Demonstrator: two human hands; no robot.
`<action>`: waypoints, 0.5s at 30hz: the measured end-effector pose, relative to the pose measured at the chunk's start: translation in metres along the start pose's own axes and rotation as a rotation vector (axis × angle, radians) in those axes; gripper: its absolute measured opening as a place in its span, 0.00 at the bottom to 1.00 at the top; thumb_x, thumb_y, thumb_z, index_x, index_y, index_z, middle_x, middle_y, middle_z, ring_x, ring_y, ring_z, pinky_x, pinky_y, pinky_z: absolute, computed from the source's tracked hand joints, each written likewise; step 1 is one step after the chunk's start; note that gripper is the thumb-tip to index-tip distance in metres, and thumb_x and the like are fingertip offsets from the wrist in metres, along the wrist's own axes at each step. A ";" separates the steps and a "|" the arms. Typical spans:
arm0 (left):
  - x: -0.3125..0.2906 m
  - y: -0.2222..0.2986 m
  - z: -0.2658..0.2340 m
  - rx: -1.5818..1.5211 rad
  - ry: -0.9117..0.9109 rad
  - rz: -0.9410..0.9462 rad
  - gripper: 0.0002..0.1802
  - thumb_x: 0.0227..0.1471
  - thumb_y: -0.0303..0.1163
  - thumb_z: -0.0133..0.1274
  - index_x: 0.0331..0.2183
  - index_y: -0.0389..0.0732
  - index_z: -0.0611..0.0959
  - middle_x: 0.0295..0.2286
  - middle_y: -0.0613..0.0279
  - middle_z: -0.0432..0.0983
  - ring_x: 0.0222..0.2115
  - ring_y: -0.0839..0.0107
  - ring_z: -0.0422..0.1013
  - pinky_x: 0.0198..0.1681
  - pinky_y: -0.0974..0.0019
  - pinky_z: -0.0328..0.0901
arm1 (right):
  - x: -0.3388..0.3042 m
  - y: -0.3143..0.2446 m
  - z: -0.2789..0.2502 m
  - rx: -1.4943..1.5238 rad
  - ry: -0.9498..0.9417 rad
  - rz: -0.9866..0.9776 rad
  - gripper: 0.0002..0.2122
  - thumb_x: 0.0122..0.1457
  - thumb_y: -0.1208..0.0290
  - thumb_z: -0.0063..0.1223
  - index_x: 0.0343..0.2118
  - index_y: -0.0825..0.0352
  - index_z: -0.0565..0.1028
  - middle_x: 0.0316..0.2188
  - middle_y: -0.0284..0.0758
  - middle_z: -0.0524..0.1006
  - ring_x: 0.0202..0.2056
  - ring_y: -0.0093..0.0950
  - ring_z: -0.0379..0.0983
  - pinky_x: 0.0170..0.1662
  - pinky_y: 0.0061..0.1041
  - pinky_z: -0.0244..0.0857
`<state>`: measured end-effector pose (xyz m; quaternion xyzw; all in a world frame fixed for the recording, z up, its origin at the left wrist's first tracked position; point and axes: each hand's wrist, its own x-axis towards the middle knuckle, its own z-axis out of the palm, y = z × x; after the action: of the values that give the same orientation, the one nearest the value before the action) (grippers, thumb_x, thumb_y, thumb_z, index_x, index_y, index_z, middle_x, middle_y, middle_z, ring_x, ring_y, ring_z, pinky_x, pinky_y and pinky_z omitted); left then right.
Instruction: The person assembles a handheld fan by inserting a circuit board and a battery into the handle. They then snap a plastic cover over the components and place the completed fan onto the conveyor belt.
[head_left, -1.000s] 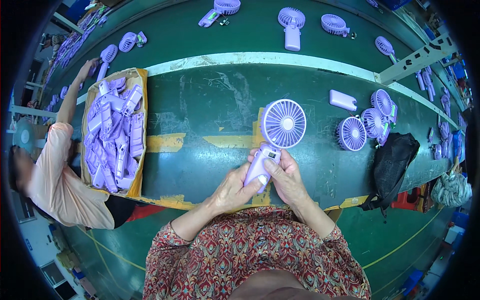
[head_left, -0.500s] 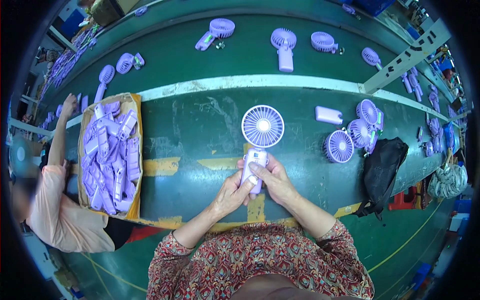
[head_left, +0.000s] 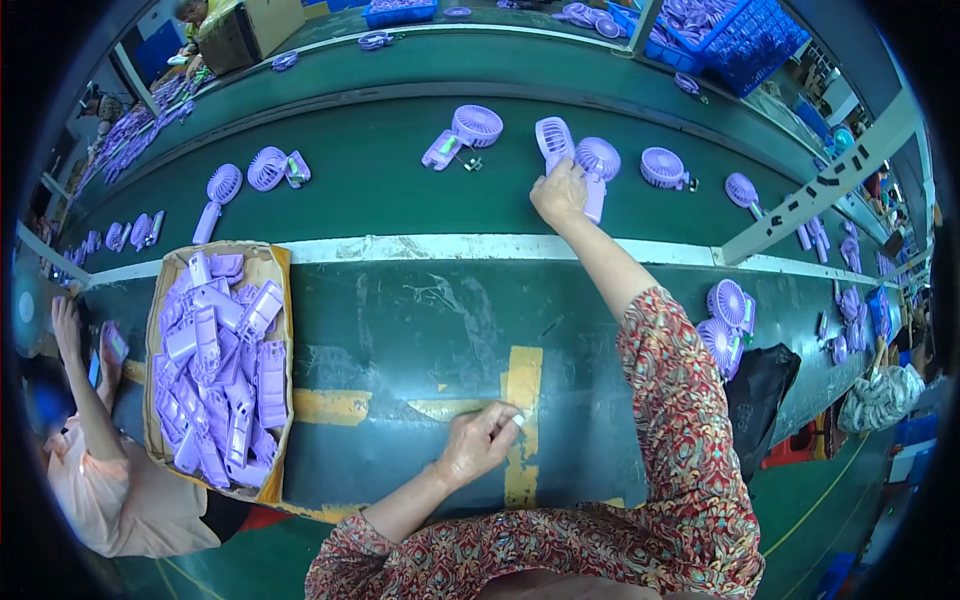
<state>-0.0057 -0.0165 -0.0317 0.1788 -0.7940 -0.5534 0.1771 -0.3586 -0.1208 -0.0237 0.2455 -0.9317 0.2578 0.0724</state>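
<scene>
My right hand (head_left: 560,192) reaches over the white rail onto the far green belt. It grips the handle of a purple handheld fan (head_left: 553,137), whose round head points away from me. Right beside it, partly overlapped by my hand, lies another purple fan (head_left: 598,160). Over the near table my left hand (head_left: 478,445) is loosely curled, with a white covering at the thumb tip. I see nothing in its fingers. To its left stands a cardboard box (head_left: 289,370) full of purple plastic casings (head_left: 222,350).
Several fans and fan parts lie along the belt, including one fan head (head_left: 662,168). A white rail (head_left: 450,247) and slotted post (head_left: 820,185) border it. At right are stacked fans (head_left: 722,340) and a black bag (head_left: 760,385). A co-worker's hand (head_left: 66,328) is at far left.
My right hand has carried the fan from the near table up to the belt. My left hand has let go of it and stays low over the table. The view has tilted upward.
</scene>
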 end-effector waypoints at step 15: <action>0.002 0.001 -0.008 0.048 -0.045 -0.019 0.07 0.48 0.28 0.53 0.32 0.38 0.77 0.20 0.57 0.76 0.18 0.65 0.74 0.23 0.66 0.68 | 0.004 -0.086 0.042 0.475 -0.174 -0.034 0.13 0.51 0.60 0.50 0.26 0.67 0.76 0.27 0.42 0.76 0.33 0.39 0.70 0.40 0.35 0.63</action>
<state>-0.0038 -0.0236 -0.0281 0.1779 -0.8091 -0.5397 0.1498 -0.3194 -0.2087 -0.0205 0.2925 -0.8433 0.4463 -0.0634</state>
